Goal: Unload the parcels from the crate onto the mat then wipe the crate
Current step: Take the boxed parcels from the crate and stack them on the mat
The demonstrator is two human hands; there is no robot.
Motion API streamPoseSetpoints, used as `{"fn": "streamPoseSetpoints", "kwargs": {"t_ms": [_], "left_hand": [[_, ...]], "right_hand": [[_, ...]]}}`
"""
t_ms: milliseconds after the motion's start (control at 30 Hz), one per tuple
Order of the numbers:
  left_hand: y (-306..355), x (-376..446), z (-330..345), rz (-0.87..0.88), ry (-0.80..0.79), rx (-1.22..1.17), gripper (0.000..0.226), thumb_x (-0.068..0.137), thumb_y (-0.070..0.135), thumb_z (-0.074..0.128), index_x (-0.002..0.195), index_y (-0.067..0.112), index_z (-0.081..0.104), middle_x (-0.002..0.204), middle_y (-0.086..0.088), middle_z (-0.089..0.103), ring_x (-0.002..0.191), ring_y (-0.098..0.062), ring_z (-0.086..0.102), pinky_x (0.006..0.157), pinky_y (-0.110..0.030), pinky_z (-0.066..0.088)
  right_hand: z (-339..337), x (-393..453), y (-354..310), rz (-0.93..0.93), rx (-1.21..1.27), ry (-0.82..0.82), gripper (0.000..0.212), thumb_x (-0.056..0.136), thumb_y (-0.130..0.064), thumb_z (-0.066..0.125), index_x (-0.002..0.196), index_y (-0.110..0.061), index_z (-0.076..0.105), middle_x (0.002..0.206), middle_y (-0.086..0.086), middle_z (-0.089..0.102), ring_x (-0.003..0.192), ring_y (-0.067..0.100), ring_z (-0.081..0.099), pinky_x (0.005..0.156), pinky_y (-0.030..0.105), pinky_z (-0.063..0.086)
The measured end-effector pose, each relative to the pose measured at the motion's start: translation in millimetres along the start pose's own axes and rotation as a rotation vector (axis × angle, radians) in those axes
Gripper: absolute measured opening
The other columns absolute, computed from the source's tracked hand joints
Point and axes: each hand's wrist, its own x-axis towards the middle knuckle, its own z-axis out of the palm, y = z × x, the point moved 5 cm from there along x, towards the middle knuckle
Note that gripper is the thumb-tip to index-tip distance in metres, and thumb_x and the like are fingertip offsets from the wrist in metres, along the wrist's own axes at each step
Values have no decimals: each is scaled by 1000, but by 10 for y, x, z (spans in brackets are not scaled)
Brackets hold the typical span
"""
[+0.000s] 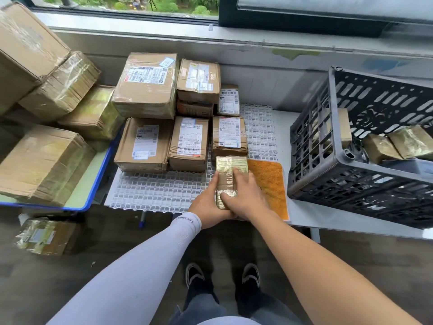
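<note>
Both hands hold one small tape-wrapped parcel (228, 174) at the front right of the white grid mat (159, 191). My left hand (208, 205) grips its left side, and my right hand (246, 195) curls over its top and right side. Several labelled cardboard parcels (187, 141) stand on the mat behind it, some stacked. The dark slotted crate (346, 165) sits tilted on the table to the right, with a few taped parcels (396, 143) still inside. An orange cloth (269, 181) lies between mat and crate, partly under my right hand.
A blue-edged table (93, 184) on the left carries large taped boxes (44, 160). Another wrapped box (44, 235) lies on the floor below it. A window sill and wall run behind the mat. My shoes stand at the grey table's front edge.
</note>
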Motion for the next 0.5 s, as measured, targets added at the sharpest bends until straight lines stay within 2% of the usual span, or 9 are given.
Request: {"fn": "streamPoseSetpoints", "kwargs": {"t_ms": [100, 167, 233, 300, 333, 367, 433, 500], "left_hand": [[39, 17, 22, -30, 5, -175, 130, 75, 23, 89, 165, 37, -4, 140, 14, 48, 119, -8, 52, 94, -23, 43], [82, 14, 8, -44, 23, -327, 121, 78, 10, 83, 166, 32, 2, 142, 14, 46, 120, -2, 51, 95, -24, 45], [147, -8, -32, -50, 32, -507, 101, 85, -3, 69, 165, 26, 16, 143, 12, 53, 105, 5, 61, 85, -24, 54], [197, -49, -118, -94, 32, -682, 74, 91, -8, 53, 154, 29, 39, 122, 16, 66, 90, 7, 64, 72, -22, 56], [198, -64, -156, -122, 32, -746, 63, 93, -4, 47, 144, 32, 50, 113, 17, 70, 94, 2, 66, 76, -26, 56], [183, -72, -180, -147, 21, -798, 55, 94, 2, 44, 138, 33, 58, 110, 15, 74, 104, -5, 66, 85, -34, 56], [133, -99, -213, -189, 12, -897, 49, 93, 15, 44, 133, 31, 68, 118, 9, 75, 121, -19, 63, 103, -51, 52], [80, -108, -237, -226, 32, -967, 44, 93, 25, 46, 127, 28, 73, 124, 5, 74, 125, -26, 62, 106, -58, 50]], "right_hand": [[-33, 22, -8, 51, 167, 77, 99, 87, -53, 69, 162, -39, 7, 163, 4, 24, 139, 32, 46, 106, 49, 47], [-76, 25, 27, 108, 271, 129, 101, 87, -49, 73, 162, -38, 7, 157, 5, 31, 132, 31, 51, 101, 46, 49], [-140, 15, 56, 121, 355, 171, 102, 87, -45, 76, 162, -39, 7, 157, 5, 33, 134, 30, 49, 102, 46, 47], [-226, -7, 83, 106, 433, 202, 101, 88, -41, 76, 162, -40, 8, 161, 4, 31, 140, 30, 44, 105, 47, 45], [-264, -5, 104, 93, 459, 216, 100, 88, -41, 76, 162, -40, 9, 163, 3, 31, 143, 29, 41, 107, 48, 44], [-300, -8, 120, 84, 483, 220, 98, 88, -41, 75, 162, -39, 11, 163, 1, 33, 144, 28, 41, 109, 50, 44], [-350, -9, 142, 84, 576, 201, 89, 90, -41, 73, 161, -36, 19, 158, 0, 42, 140, 26, 46, 110, 52, 46], [-396, -16, 141, 80, 698, 165, 71, 95, -38, 68, 157, -28, 35, 147, -1, 55, 129, 23, 55, 107, 50, 49]]}}
